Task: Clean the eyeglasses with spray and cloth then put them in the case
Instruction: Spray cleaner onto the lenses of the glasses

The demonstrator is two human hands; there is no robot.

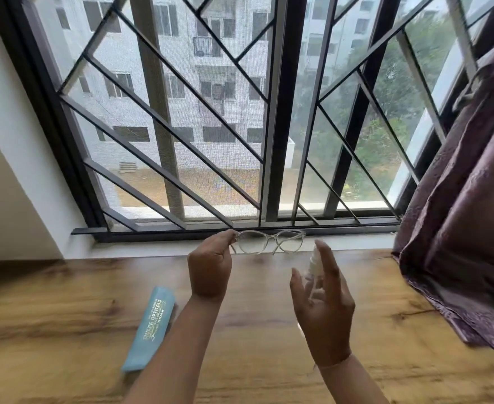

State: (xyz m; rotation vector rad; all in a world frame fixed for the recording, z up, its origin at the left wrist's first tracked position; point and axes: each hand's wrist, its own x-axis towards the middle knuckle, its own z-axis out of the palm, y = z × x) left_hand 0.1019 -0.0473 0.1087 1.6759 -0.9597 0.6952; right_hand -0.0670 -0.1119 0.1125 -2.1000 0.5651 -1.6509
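The left hand (210, 266) is closed in a pinch, thumb and curled fingers gripping the glasses (251, 244) at their left end, where the arm meets the front. The glasses are clear-framed and are held up off the table (65, 301), lenses facing the person, level with the window sill (152, 249) behind them. Their folded arms cross behind the lenses.

The right hand (324, 304) is raised just to the right of the glasses, palm turned inward, and holds a small white spray bottle (314, 262). The forefinger stretches straight up alongside the top of the bottle and the thumb stands out to the left; the lower fingers are blurred (how tightly they wrap the bottle is hard to make out). The bottle's top is close to the right lens but not touching it.

A light blue case (149, 330) with printed lettering lies flat on the wooden table, just left of the left forearm, its long side running away from the person. Whether it is open, or what is inside, cannot be told.

A purple curtain (458, 228) hangs at the right, its hem spread on the table. A barred window (181, 118) fills the background.
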